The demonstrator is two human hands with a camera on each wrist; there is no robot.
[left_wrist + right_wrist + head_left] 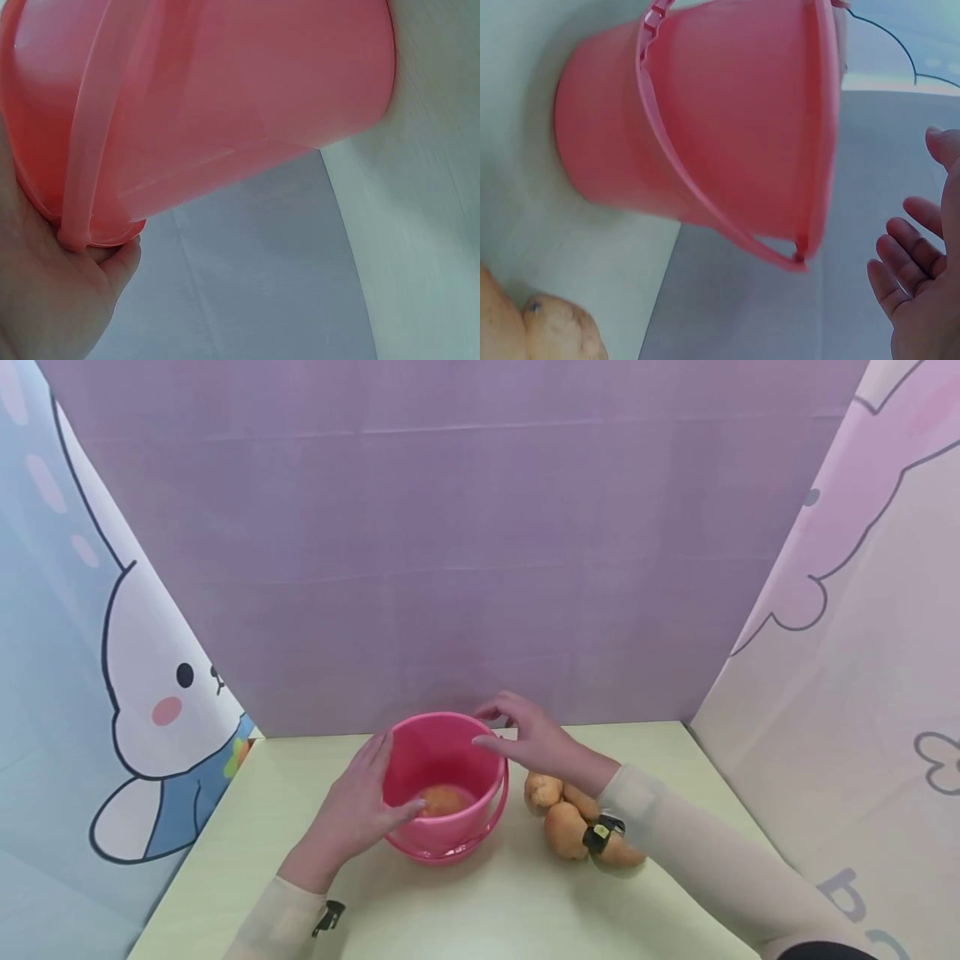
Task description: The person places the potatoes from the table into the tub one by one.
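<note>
A pink plastic bucket (444,856) stands upright on the table, its handle (676,169) hanging down at the side. At the bottom of the bucket lies one potato (444,800). My left hand (356,810) grips the bucket's rim at the left, the thumb across the front edge; the left wrist view shows this hand (52,277) at the handle joint. My right hand (536,739) is at the right of the rim, fingers loosely spread and holding nothing. In the right wrist view the right hand (926,270) is apart from the bucket.
Several potatoes (566,831) lie close together right of the bucket, partly beneath the right forearm. The pale table (480,918) meets a purple backdrop (480,568) behind, with printed cartoon sheets (172,752) at both sides.
</note>
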